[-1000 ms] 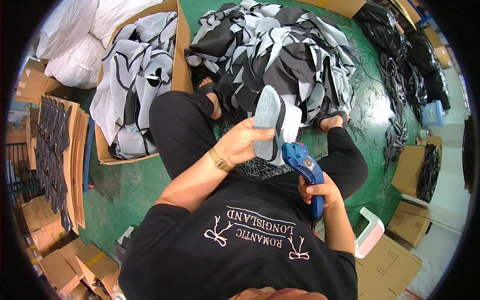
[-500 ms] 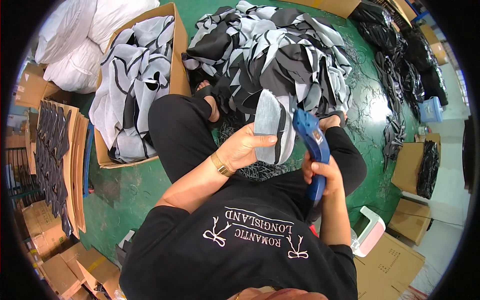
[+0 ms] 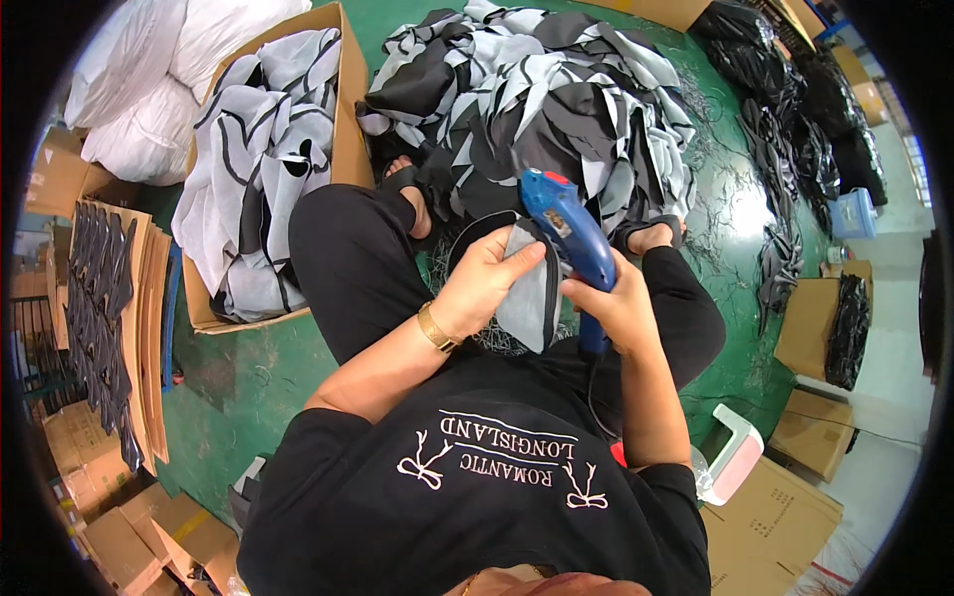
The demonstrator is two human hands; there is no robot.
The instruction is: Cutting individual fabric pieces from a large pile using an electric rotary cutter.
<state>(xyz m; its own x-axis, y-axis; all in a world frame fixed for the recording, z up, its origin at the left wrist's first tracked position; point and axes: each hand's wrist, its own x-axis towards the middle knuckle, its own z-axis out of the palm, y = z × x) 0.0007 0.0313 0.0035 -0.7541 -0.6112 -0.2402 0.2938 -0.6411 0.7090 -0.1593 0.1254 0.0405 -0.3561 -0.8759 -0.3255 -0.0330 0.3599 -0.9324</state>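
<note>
A curved grey fabric piece with black edging (image 3: 527, 308) is pinched between the thumb and fingers of my left hand (image 3: 475, 286), over my lap. My right hand (image 3: 626, 303) is wrapped round the handle of blue corded electric scissors (image 3: 574, 226). Their head points away from me, past the far right edge of the piece; the blades are hard to make out. Just beyond lies a large heap of similar grey and black pieces (image 3: 556, 109) on the floor.
To the left stands an open cardboard box (image 3: 350, 109) full of grey and black pieces. White sacks (image 3: 139, 119) sit behind it. Thin offcuts (image 3: 711, 199) litter the green floor at right, near black plastic bags (image 3: 830, 119). A white-and-pink stool (image 3: 733, 462) stands by my right elbow.
My left hand has turned the fabric piece, so dark material shows at its far side. The electric scissors have moved left, close over the piece.
</note>
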